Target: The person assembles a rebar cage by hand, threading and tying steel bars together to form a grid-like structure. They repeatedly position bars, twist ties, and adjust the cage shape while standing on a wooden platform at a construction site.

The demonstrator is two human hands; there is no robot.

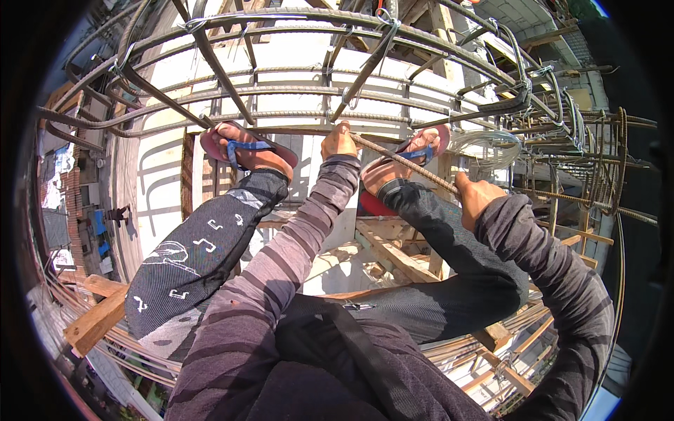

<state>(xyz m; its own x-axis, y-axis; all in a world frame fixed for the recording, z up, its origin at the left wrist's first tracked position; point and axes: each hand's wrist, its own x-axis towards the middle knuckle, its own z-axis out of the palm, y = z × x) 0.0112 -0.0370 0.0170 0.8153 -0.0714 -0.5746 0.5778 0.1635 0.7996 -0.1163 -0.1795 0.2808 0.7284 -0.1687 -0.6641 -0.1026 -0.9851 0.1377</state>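
Observation:
A ribbed steel rebar rod [407, 163] slants down from left to right between my two hands. My left hand [340, 140] is closed at its upper left end, just below the lowest long bar of a tied rebar cage [295, 91]. My right hand [479, 198] is wrapped around the rod lower down, beside my right knee. Whether the rod runs on past my right fist I cannot tell. Thin wire ties [388, 23] bind the cage's bars and stirrups where they cross. A loose bundle of thin tie wire [488, 149] hangs to the right of my right foot.
My sandalled feet [246, 151] rest below the cage, over gaps in timber framing [397, 252]. More rebar [621, 161] juts out at the right. A wooden beam end [98, 319] sticks out at the left. Far below on the left lies a lower level with scattered items [70, 224].

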